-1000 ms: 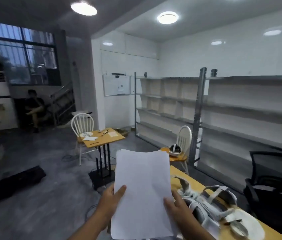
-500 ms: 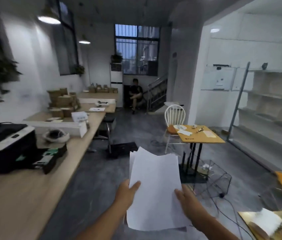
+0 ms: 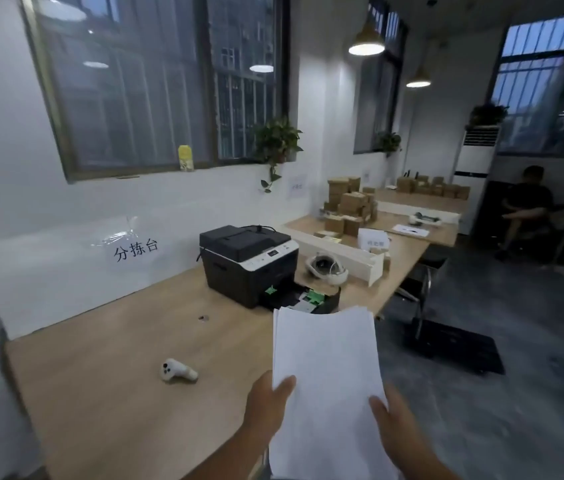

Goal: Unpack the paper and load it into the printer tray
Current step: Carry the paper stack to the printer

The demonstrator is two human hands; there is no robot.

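Presently held: one stack of white paper (image 3: 325, 386), gripped at its near end by both hands and raised above the near right edge of the wooden table (image 3: 107, 368).

Left hand (image 3: 266, 407): forearm enters from the near edge, thumb laid over the sheet's left margin, remaining fingers hidden beneath; closed on the stack.

Right hand (image 3: 394, 420): forearm enters from the near right, thumb pressed on the sheet's right margin, remaining fingers under the paper; likewise closed on the stack.

Paper: sheets slightly fanned at the far left corner, far edge overlapping the view of the printer tray (image 3: 304, 297) but not in it.

Printer (image 3: 249, 261): one, black with a pale control strip, standing mid-table. Tray pulled out toward the near right, green guides visible.

Table: long, light wood, running from near left to far right along a white wall beneath windows. A second similar table continues at the far right.

Loose items on the table:
- one white handheld controller (image 3: 178, 370), near left of the paper, well apart from the printer;
- one white headset (image 3: 327, 268), just right of the printer;
- one low white divider (image 3: 342, 252) beyond the headset;
- cardboard boxes (image 3: 349, 204), many, stacked at the far end; count unclear.

Wall: one printed sign (image 3: 135, 251) with Chinese characters, taped left of the printer.

Room: grey floor, two lit pendant lamps, a seated person (image 3: 526, 206) at the far right.
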